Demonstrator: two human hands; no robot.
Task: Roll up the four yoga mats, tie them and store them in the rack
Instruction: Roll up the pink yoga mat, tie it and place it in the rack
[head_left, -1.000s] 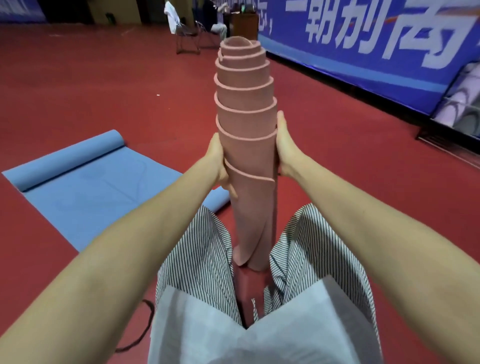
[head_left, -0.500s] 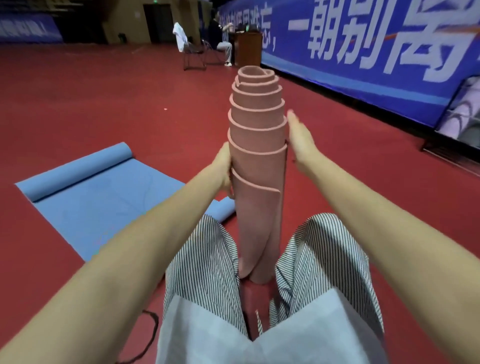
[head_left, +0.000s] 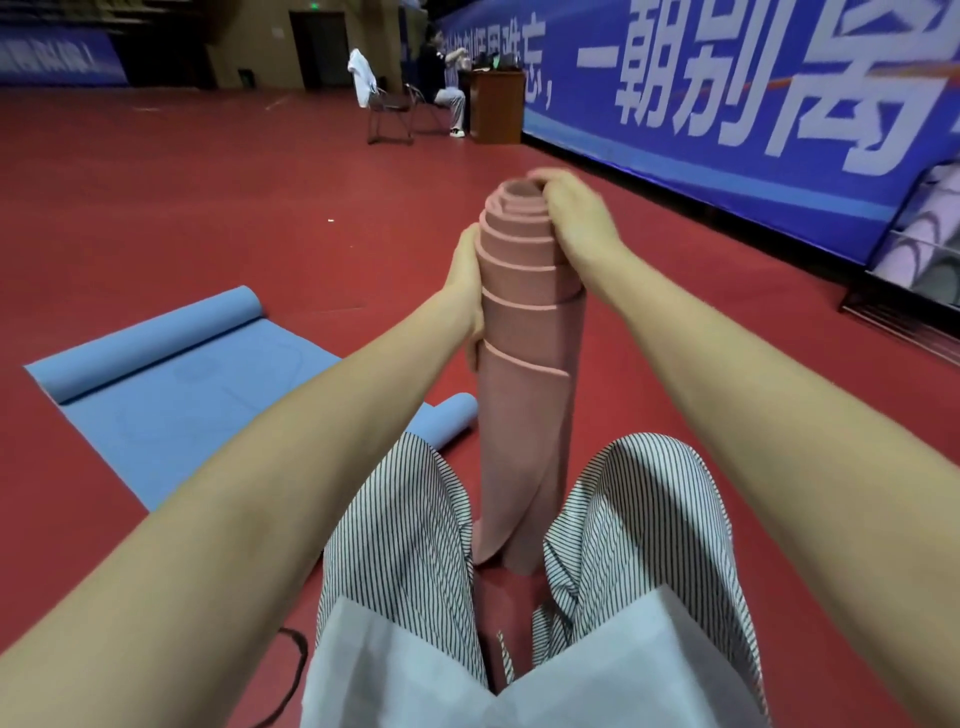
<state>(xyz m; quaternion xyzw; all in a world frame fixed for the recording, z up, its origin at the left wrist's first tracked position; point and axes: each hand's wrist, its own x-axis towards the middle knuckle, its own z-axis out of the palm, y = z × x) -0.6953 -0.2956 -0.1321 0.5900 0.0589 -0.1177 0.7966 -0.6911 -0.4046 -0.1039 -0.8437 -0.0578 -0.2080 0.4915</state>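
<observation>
Pink mat roll (head_left: 530, 415) upright, left hand (head_left: 467, 291) grip clasping its side, right hand (head_left: 571, 218) grip clasping its top.

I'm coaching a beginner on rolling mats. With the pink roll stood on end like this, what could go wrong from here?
1. The layers of the pink mat step out telescope-fashion at the top, where the right hand sits; pushed down unevenly, they may crease instead of sliding flush.
2. No tie shows on the roll, and its outer edge gapes near the floor; if the left hand slackens its grip, the roll could unwind.
</observation>
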